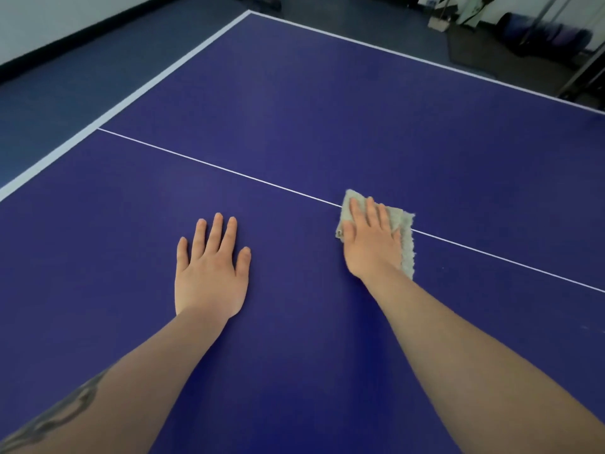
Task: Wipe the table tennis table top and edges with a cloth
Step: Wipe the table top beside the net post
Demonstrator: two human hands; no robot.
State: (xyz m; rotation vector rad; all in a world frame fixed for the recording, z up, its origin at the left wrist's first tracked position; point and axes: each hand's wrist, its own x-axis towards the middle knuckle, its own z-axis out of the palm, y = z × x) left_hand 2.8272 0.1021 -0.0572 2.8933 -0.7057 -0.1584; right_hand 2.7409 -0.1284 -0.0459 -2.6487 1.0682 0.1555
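Observation:
The blue table tennis table top (pixel 327 109) fills most of the view, with a thin white centre line crossing it and white bands along its edges. A small pale grey-green cloth (pixel 405 237) lies flat on the centre line. My right hand (pixel 371 240) presses on the cloth with straight fingers and covers most of it. My left hand (pixel 211 270) rests flat on the bare table surface, fingers spread, about a hand's width left of the cloth.
The table's left edge (pixel 108 116) and far edge (pixel 409 57) meet at a corner at the top. Beyond lie a blue floor and a white wall with a black skirting on the left. Dark bags and a mat sit on the floor at the far right (pixel 540 37).

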